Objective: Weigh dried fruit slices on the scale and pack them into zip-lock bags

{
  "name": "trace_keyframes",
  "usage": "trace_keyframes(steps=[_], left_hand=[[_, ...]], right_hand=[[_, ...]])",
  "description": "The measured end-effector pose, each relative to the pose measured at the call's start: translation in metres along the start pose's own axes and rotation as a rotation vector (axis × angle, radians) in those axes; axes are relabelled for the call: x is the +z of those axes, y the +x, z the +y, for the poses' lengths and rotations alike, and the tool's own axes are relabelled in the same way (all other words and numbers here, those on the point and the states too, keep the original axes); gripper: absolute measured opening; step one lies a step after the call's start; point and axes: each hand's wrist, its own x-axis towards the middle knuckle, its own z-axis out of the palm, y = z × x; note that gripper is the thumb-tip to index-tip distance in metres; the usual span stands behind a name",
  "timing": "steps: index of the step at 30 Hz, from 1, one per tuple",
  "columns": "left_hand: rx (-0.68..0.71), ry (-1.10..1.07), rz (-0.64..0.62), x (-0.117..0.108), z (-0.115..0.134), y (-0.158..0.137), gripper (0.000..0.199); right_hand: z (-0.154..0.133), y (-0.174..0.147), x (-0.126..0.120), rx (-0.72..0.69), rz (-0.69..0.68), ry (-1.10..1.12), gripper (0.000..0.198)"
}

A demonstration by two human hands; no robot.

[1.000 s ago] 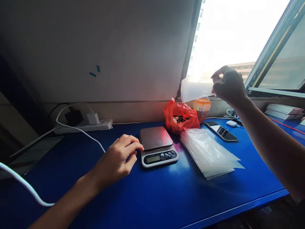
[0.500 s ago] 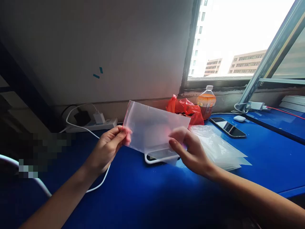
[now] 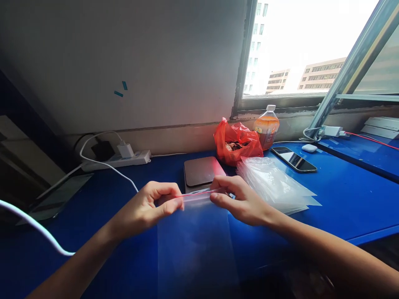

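A clear zip bag hangs down toward me, its red-lined top edge stretched between my hands. My left hand pinches that edge at its left end, thumb against fingers. At the right end my right hand pinches the same edge. Just beyond the bag sits a small scale with a dark square plate; its front is partly hidden by my hands and the bag. A stack of clear plastic bags lies to the right of my right hand.
Behind the stack stand an open red plastic bag with crumpled contents and a drink bottle. A phone and a white earbud case lie farther right. On the left are a power strip and a white cable.
The zip bag has turned from lying sideways to hanging down, red edge on top. My right hand has moved to that edge, and the scale plate has come into view.
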Motion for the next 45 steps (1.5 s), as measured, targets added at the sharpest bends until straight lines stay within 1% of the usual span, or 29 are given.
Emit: trace_keyframes(steps=[2, 3, 8, 10, 14, 16, 19, 22, 25, 29, 32, 35, 37, 41, 45], left_hand=[[-0.001, 0.026, 0.013, 0.0, -0.002, 0.001, 0.03], [0.003, 0.035, 0.024, 0.0, -0.004, 0.001, 0.03], [0.033, 0.059, 0.045, -0.002, -0.008, 0.0, 0.029], [0.068, 0.14, 0.061, -0.002, -0.008, -0.001, 0.029], [0.249, 0.516, 0.144, 0.005, -0.006, 0.001, 0.02], [0.343, 0.659, 0.141, 0.014, -0.004, 0.001, 0.018], [0.453, 0.715, 0.109, 0.029, 0.0, -0.001, 0.019], [0.503, 0.697, 0.109, 0.04, 0.004, -0.004, 0.019], [0.488, 0.674, 0.136, 0.044, 0.005, -0.006, 0.017], [0.442, 0.661, 0.156, 0.042, 0.005, -0.005, 0.017], [0.362, 0.682, 0.121, 0.038, 0.007, -0.003, 0.017], [0.226, 0.637, 0.065, 0.029, 0.012, -0.003, 0.017], [0.154, 0.584, 0.053, 0.021, 0.015, -0.004, 0.017], [0.088, 0.549, 0.096, 0.006, 0.018, -0.004, 0.018], [0.01, 0.502, 0.123, -0.007, 0.015, -0.003, 0.023]], right_hand=[[0.002, 0.001, -0.005, -0.024, -0.051, -0.007, 0.027], [0.003, 0.002, -0.008, -0.039, -0.064, 0.003, 0.028], [0.008, 0.001, -0.013, -0.151, -0.098, -0.015, 0.017], [0.009, 0.0, -0.011, -0.182, -0.078, -0.056, 0.014], [0.01, -0.001, -0.002, -0.244, -0.014, -0.17, 0.013], [0.013, -0.001, 0.005, -0.301, -0.02, -0.23, 0.013], [0.017, -0.003, 0.017, -0.377, -0.067, -0.315, 0.015], [0.019, -0.005, 0.025, -0.411, -0.101, -0.377, 0.016], [0.018, -0.006, 0.027, -0.397, -0.107, -0.372, 0.015], [0.016, -0.006, 0.026, -0.388, -0.112, -0.312, 0.02], [0.014, -0.005, 0.026, -0.371, -0.108, -0.3, 0.021], [0.013, -0.004, 0.024, -0.327, -0.126, -0.248, 0.019], [0.012, -0.004, 0.022, -0.295, -0.14, -0.199, 0.015], [0.008, -0.004, 0.017, -0.264, -0.126, -0.163, 0.012], [0.006, -0.004, 0.016, -0.3, -0.107, -0.17, 0.012]])
